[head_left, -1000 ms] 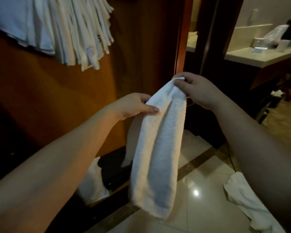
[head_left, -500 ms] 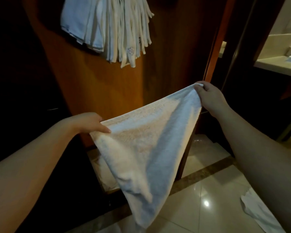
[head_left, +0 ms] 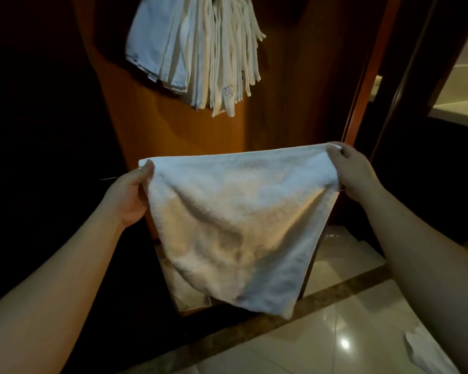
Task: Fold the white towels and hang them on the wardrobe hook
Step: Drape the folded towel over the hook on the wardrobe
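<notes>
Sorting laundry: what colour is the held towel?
White towel, plain, no pattern; head view.

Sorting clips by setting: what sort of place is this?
Probably a hotel room's wardrobe nook: wooden wardrobe panel, bunch of hung white towels, glossy tiled floor, pale counter beyond.

Operator body, head view

Both forearms are showing bare, no sleeves reaching them; left hand [head_left: 131,195] and right hand [head_left: 355,172] are wearing no gloves, rings or watch.
</notes>
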Tool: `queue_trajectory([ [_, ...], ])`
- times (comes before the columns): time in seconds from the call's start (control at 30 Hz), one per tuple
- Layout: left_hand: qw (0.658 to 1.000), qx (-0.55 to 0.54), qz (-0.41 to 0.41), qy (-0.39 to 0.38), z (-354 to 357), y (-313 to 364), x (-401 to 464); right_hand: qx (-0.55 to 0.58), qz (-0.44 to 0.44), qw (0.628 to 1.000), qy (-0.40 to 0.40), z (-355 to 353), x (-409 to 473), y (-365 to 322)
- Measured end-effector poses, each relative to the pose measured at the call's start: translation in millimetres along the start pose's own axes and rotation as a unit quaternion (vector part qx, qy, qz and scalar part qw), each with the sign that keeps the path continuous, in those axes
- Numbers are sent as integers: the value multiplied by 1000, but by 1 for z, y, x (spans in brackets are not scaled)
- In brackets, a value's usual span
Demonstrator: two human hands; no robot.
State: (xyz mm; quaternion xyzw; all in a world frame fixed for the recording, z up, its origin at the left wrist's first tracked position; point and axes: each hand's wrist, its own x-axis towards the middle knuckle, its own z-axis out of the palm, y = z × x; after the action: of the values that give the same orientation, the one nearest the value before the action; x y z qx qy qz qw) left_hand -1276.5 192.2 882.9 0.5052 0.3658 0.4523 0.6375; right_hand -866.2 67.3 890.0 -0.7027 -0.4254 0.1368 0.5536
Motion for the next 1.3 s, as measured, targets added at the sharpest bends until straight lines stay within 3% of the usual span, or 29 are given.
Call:
queue_trajectory([
  [0.1,997,-54,-20,50,16,-9,-4,136,109,984,-49,7,-7,24],
  [0.27,974,-111,-91,174,53,-37,-22,337,349,870,-84,34,-38,66],
  [0.37,969,-118,-87,200,68,-63,-33,403,389,827,-48,61,-74,65],
  [0.47,974,-80,-61,203,87,-85,-52,425,399,813,-1,81,-111,55],
  [0.57,983,-31,-47,173,109,-96,-72,416,355,837,-5,99,-143,38],
  [0.7,988,55,-44,137,137,-98,-98,261,225,938,-39,110,-176,5],
  [0.8,986,131,-19,104,149,-95,-114,166,107,979,-41,110,-191,-17],
  [1.0,991,126,20,45,149,-90,-125,104,13,994,-38,109,-203,-26],
  [1.3,980,144,-64,-118,138,-86,-115,9,-14,991,-132,95,-199,-19],
])
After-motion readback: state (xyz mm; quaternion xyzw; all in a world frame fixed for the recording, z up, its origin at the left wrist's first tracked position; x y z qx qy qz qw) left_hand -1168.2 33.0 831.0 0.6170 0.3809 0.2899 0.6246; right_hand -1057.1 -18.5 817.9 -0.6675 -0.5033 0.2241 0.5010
